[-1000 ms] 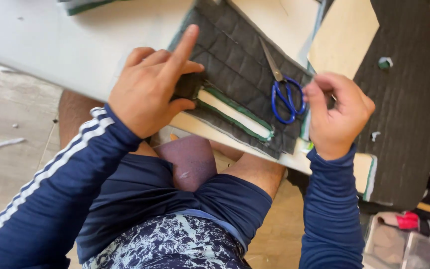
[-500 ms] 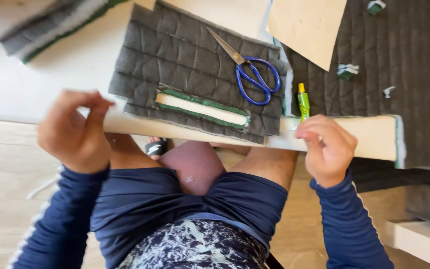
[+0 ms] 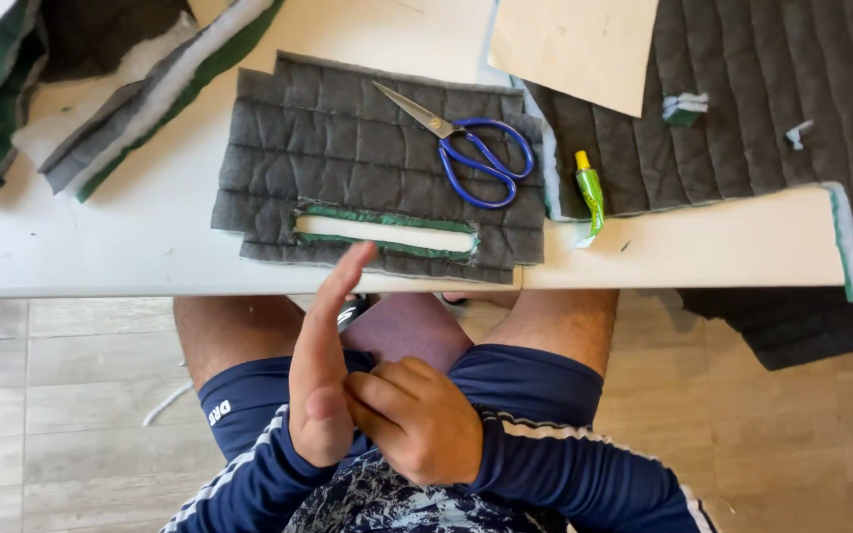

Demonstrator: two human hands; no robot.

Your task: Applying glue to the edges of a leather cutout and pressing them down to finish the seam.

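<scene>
Two hands meet over the lap, below the table edge. Left hand (image 3: pixel 323 380) is open, held edge-on, fingers straight and together, fingertips rising just past the table edge. Right hand (image 3: pixel 417 419) is curled shut, its fingers pressed against the left palm near the thumb base; whether it pinches anything there, cannot tell.

Just beyond the left fingertips: grey quilted piece (image 3: pixel 348 148) lying flat on the white table (image 3: pixel 101 247), with a long slot (image 3: pixel 387 234) cut in it, edged green, white showing through. Blue-handled scissors (image 3: pixel 471 148) rest on the piece, farther out and to the right. Small green tube (image 3: pixel 589 190) with yellow cap beside them, to the right. Tan card sheet (image 3: pixel 575 44) beyond.
</scene>
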